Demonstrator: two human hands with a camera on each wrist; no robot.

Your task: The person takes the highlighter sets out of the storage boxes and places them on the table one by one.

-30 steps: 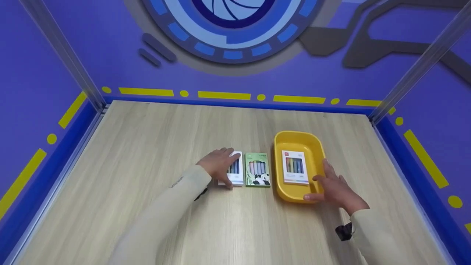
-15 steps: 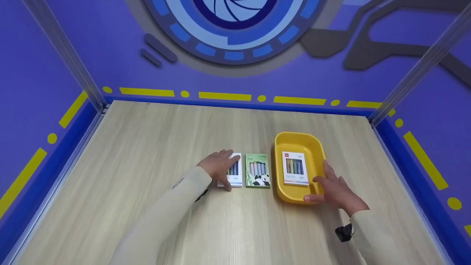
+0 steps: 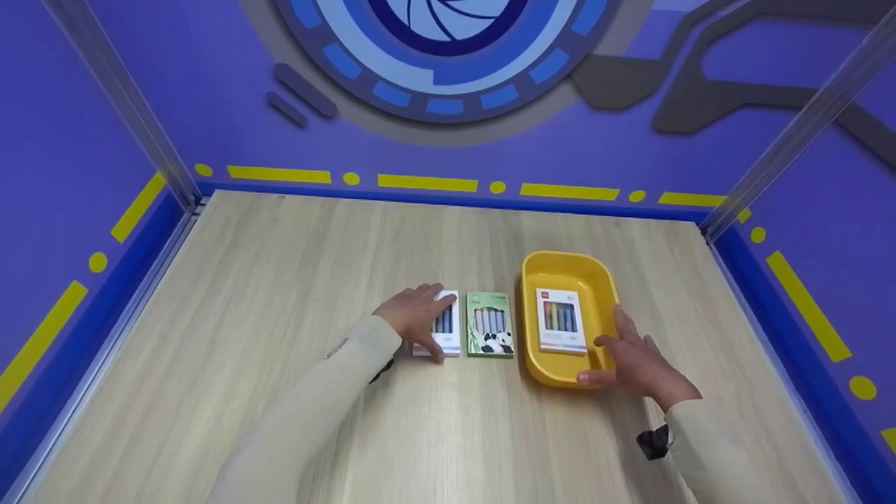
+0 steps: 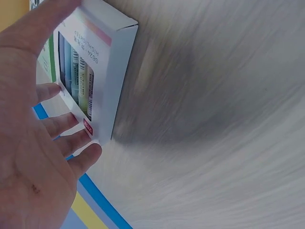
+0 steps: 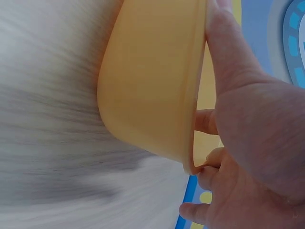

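My left hand (image 3: 414, 313) lies over a white pen box (image 3: 449, 330) on the wooden table. The left wrist view shows the thumb against one end of the white pen box (image 4: 102, 71) and the fingers (image 4: 71, 138) reaching round the other end. Beside it lies a green pen box with a panda (image 3: 490, 324). My right hand (image 3: 640, 360) holds the near right rim of a yellow tray (image 3: 567, 257). In the right wrist view the thumb lies along the yellow tray's (image 5: 152, 81) rim and the fingers (image 5: 206, 121) curl over it. Another white pen box (image 3: 561, 319) lies inside.
The wooden table (image 3: 280, 280) is walled by purple panels with blue and yellow borders at the left, back and right. Metal posts (image 3: 133, 119) stand at the two back corners.
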